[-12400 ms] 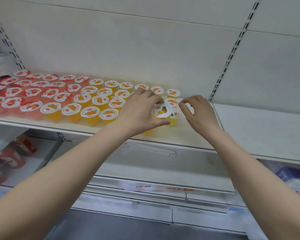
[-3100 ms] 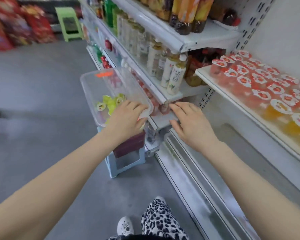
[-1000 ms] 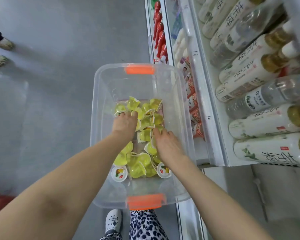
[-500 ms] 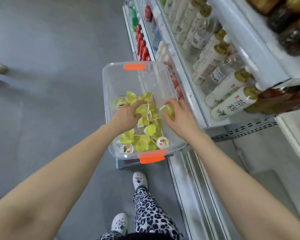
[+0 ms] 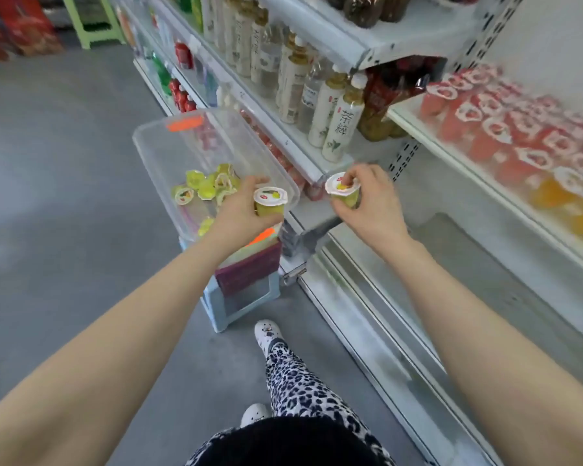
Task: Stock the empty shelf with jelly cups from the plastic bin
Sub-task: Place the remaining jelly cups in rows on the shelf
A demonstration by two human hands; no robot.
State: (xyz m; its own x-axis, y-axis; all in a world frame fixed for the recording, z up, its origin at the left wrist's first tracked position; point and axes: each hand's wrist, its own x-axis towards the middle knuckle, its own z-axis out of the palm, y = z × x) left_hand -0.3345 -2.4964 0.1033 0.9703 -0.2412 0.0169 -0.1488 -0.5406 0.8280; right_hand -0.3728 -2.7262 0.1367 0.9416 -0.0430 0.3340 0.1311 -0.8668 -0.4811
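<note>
My left hand (image 5: 241, 210) grips a green jelly cup (image 5: 270, 201) with a white lid, held upright over the near end of the clear plastic bin (image 5: 155, 153). My right hand (image 5: 371, 203) holds a second green jelly cup (image 5: 342, 193) just right of the bin, in front of the drinks shelf edge. Several green jelly cups (image 5: 206, 188) lie loose in the bin. On the white shelf (image 5: 458, 166) at the right stand rows of red jelly cups (image 5: 495, 119) and orange jelly cups (image 5: 559, 193).
The bin has orange latches and sits on a light blue stool (image 5: 236, 297). Bottled drinks (image 5: 337, 119) fill the shelves behind it. Lower white shelves (image 5: 401, 331) run along the right. Grey floor (image 5: 64, 196) spreads left; my feet (image 5: 266, 331) stand near the stool.
Both hands have lifted out of the bin, each with a green jelly cup, and moved right. My view has swung up and right, bringing the jelly shelf into sight.
</note>
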